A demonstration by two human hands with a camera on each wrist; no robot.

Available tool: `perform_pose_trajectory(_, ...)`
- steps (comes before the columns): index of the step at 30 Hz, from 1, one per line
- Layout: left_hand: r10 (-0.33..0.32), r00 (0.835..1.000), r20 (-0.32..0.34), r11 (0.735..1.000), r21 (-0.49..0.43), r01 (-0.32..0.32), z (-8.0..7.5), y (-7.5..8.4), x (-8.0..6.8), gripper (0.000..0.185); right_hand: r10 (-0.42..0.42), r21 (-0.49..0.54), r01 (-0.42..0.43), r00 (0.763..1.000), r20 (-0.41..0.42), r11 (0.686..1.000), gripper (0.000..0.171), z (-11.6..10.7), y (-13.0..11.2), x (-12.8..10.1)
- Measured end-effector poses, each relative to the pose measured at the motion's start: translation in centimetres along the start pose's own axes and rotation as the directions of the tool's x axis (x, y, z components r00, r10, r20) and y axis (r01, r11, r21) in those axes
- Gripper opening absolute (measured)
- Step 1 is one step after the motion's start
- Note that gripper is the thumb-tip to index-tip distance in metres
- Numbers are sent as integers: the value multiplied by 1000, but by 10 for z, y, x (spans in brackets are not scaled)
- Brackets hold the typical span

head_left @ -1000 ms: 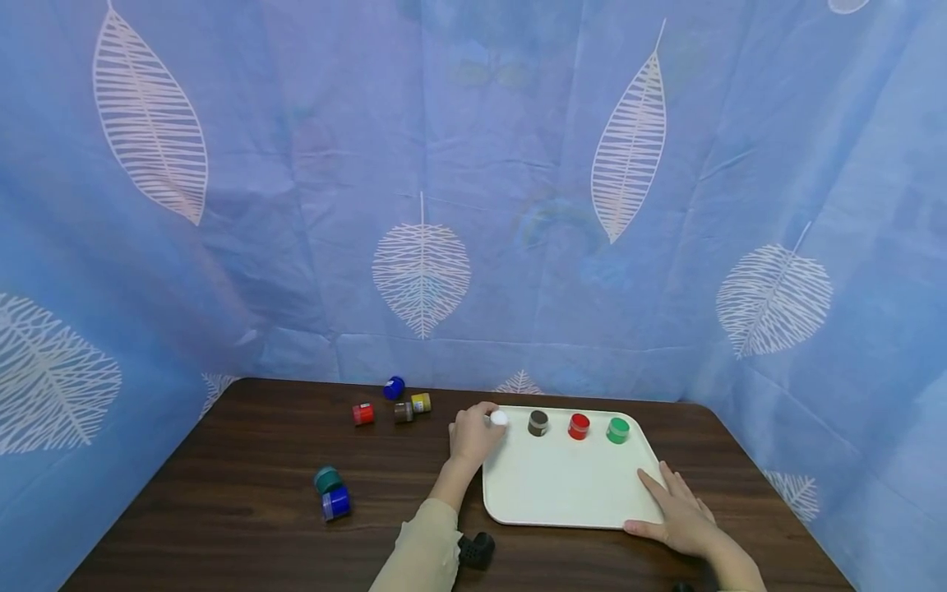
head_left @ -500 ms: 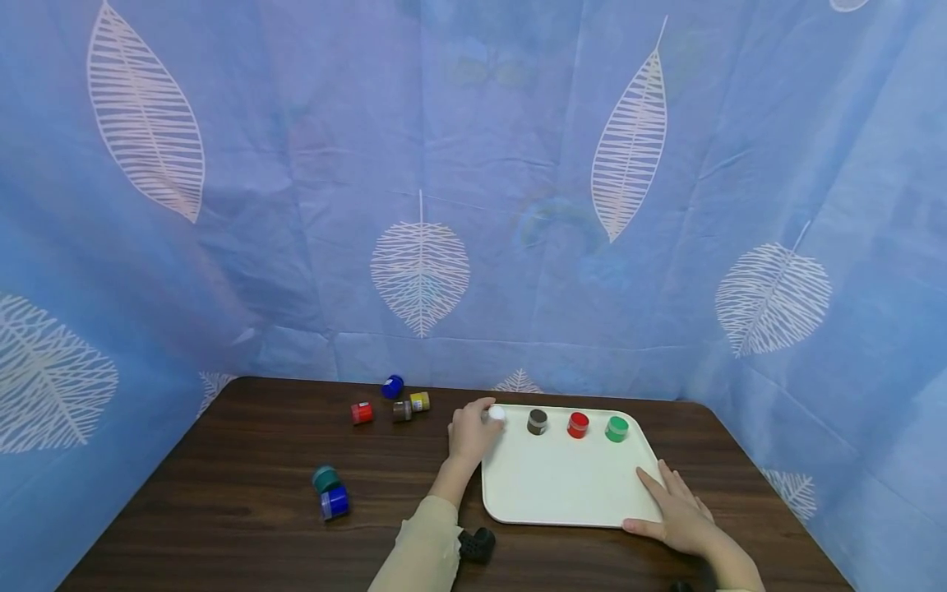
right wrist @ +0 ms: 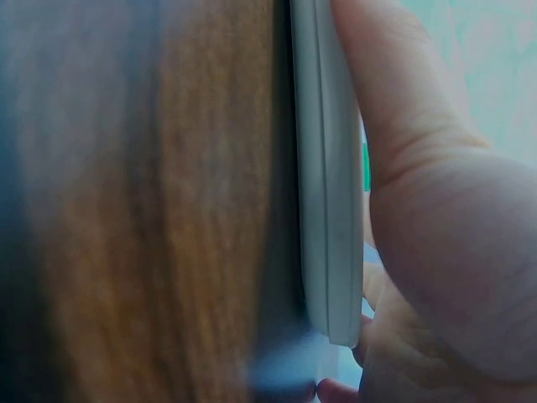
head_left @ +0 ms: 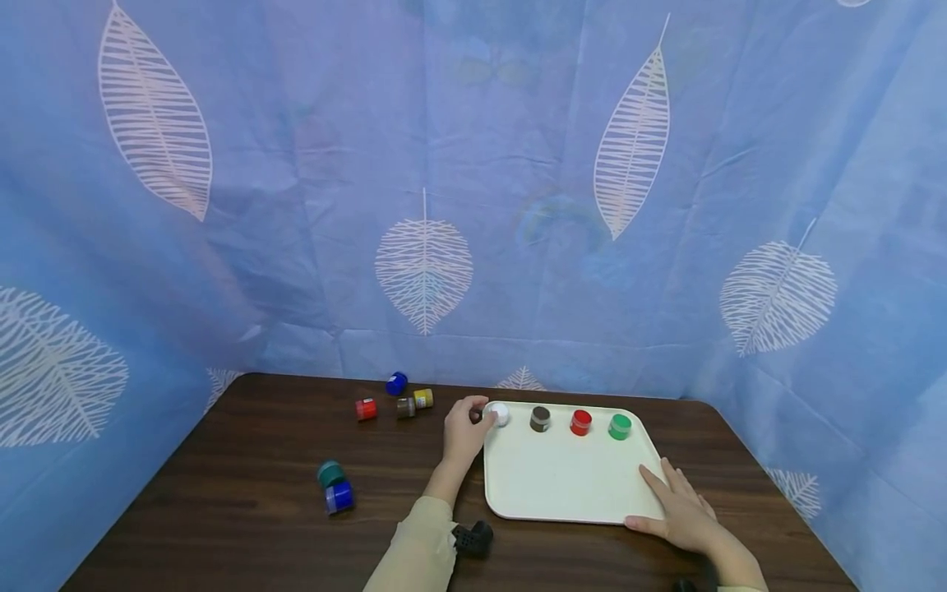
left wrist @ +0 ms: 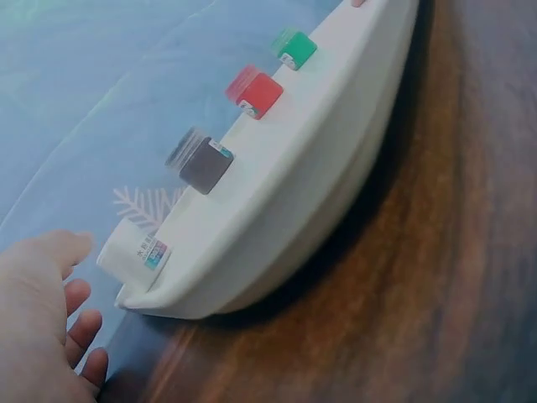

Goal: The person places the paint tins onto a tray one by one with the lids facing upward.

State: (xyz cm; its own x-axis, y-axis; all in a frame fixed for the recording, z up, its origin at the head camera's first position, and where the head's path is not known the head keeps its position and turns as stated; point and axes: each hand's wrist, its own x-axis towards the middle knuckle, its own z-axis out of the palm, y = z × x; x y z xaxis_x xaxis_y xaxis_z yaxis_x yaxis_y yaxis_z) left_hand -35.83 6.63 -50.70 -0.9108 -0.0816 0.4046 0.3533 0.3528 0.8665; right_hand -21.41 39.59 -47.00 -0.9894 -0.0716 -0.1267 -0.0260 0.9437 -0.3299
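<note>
Behind the white tray [head_left: 570,485], note a blue leaf-printed cloth [head_left: 510,296]; beneath the tray, a dark wooden tabletop [head_left: 244,510]. Keep the tray itself level and still, so as not to slide or tip anything standing on it. At the tray's near right corner, see the right hand [head_left: 679,511], fingers spread wide at the rim, seemingly bracing rather than grasping; best kept light there, without bearing down on one corner. Just outside the tray's far left corner, see the left hand [head_left: 463,432], slack and parted with fingers gently bent, apparently with hold of nothing: in the left wrist view, only a narrow gap from the white jar [left wrist: 134,252]. Inside that same corner, find this jar, seemingly upright and close to the rim. For good placing, judge line and spacing against the brown jar [head_left: 541,419], red jar [head_left: 580,423] and green jar [head_left: 620,426], in that order rightward along the tray's far edge. If nudging, push low and gently, without brushing the lid. Well left of the tray, leave alone the teal jar [head_left: 330,474] and, just beside, the blue jar [head_left: 339,497].
</note>
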Motion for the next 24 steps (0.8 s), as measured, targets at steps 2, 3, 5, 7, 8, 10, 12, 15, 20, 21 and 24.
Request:
perform_pose_trajectory(2,-2,1000,-26,1000,-15,2,-1,-1,1,23,-1,1,1,1000,1,1000,95,0,0,0)
perform_pose_trajectory(3,-1,999,-43,1000,-21,0,-1,-2,2,22,-1,4,1,1000,2,1000,95,-1,-1,0)
perform_pose_trajectory(5,4,997,-79,1000,-28,-6,-3,-3,2,20,2,6,-2,1000,5,1000,96,-1,-2,0)
perform_pose_trajectory(7,4,994,-113,1000,-24,-7,-6,-4,3,19,2,4,-2,1000,5,1000,96,-2,-2,0)
perform_pose_trajectory(8,7,992,-127,1000,-15,-9,-7,-5,3,19,4,5,-4,1000,6,1000,96,-2,-2,0)
perform_pose_trajectory(10,24,989,-144,1000,20,-21,-11,-5,5,19,7,5,-7,1000,5,1000,96,-1,-1,0)
perform_pose_trajectory(12,45,988,-144,996,87,-32,-17,-2,6,19,10,9,-10,1000,4,1000,97,0,1,1)
perform_pose_trajectory(15,100,987,-128,972,226,-69,-28,0,8,22,13,7,-13,1000,3,1000,97,1,2,0)
perform_pose_trajectory(20,144,983,-116,904,419,-83,-50,-4,14,27,0,-2,0,1000,-8,1000,96,-1,0,-1)
perform_pose_trajectory(21,149,982,-117,895,439,-83,-55,-5,16,28,-5,-1,5,1000,-12,1000,96,-1,0,-1)
perform_pose_trajectory(24,137,986,-94,870,487,-74,-67,-8,21,31,-18,1,18,1000,-20,1000,95,1,1,1)
